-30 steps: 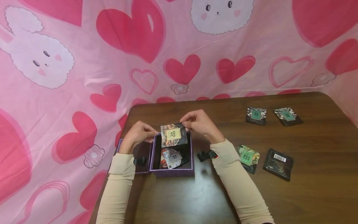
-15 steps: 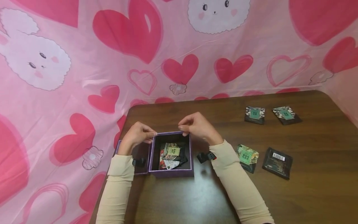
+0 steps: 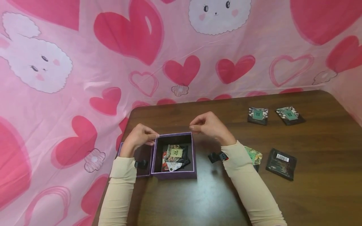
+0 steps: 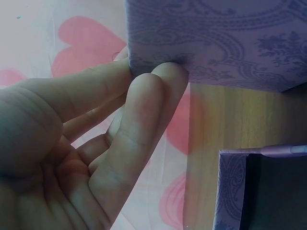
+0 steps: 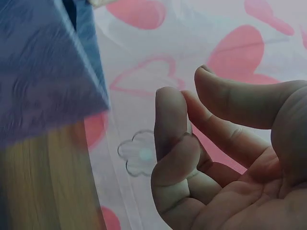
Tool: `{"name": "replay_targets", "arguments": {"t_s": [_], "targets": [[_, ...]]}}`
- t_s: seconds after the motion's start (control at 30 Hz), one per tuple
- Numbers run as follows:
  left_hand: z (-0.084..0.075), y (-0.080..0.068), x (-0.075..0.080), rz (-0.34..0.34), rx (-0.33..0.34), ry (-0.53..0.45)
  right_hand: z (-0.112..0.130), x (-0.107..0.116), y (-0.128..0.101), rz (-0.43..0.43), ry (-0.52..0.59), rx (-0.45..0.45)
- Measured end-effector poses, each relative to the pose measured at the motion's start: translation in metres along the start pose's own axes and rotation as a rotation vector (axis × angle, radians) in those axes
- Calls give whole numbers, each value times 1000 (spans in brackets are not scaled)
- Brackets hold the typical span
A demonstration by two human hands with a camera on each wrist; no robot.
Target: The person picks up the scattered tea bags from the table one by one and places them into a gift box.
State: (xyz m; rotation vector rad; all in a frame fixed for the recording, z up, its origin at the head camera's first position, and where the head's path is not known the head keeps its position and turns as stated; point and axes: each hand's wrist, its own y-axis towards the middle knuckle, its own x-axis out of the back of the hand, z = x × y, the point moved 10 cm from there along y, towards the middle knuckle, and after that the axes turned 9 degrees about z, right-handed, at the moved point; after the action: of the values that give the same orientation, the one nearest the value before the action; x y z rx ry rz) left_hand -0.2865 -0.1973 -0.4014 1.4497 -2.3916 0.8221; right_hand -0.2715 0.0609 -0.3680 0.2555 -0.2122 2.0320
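A purple patterned box (image 3: 175,175) stands with its mouth up, its dark-lined lid (image 3: 143,149) folded out at the left. Inside lie several tea sachets, the top one a black sachet with a yellow label (image 3: 176,153), overlapping a white one (image 3: 173,166) and a red one. My left hand (image 3: 141,136) pinches the box's far left corner; in the left wrist view its fingertips press against the patterned wall (image 4: 216,43). Off the far right corner, my right hand (image 3: 212,127) holds nothing. Its fingers are loosely bent, thumb apart, in the right wrist view.
Two sachets with teal labels, one (image 3: 258,115) left of the other (image 3: 289,115), lie at the table's far right. Nearer are a green-labelled sachet (image 3: 255,155), partly behind the right sleeve, and a black sachet (image 3: 282,164) with its barcode up. A pink heart-patterned cloth (image 3: 181,37) hangs behind the wooden table.
The yellow-labelled sachet left my right hand and dropped into the box onto the others. My right hand then moved right, away from the rim. The left hand stayed at its corner.
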Motion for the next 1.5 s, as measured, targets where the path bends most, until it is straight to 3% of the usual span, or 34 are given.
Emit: {"name": "replay_targets", "arguments": {"t_s": [0.47,0.8,0.97,1.13,1.37,1.5], "targets": [[0,1,-1,8,-2,20,-22,60,-38,-81,-104,-76],[1,-1,-1,-1,0,8,-43,116,-94,-151,-211,-127],[0,0,-2,6,2,12,-58,144,-126,-205,-133,-170],[3,-3,1,0,17,12,-63,153,-132,-214,-146,-200],[4,-2,-1,5,9,9,-80,149,-126,-203,-144,-227],[1,-1,-2,6,8,12,-90,146,-127,-190,-196,-242]]}}
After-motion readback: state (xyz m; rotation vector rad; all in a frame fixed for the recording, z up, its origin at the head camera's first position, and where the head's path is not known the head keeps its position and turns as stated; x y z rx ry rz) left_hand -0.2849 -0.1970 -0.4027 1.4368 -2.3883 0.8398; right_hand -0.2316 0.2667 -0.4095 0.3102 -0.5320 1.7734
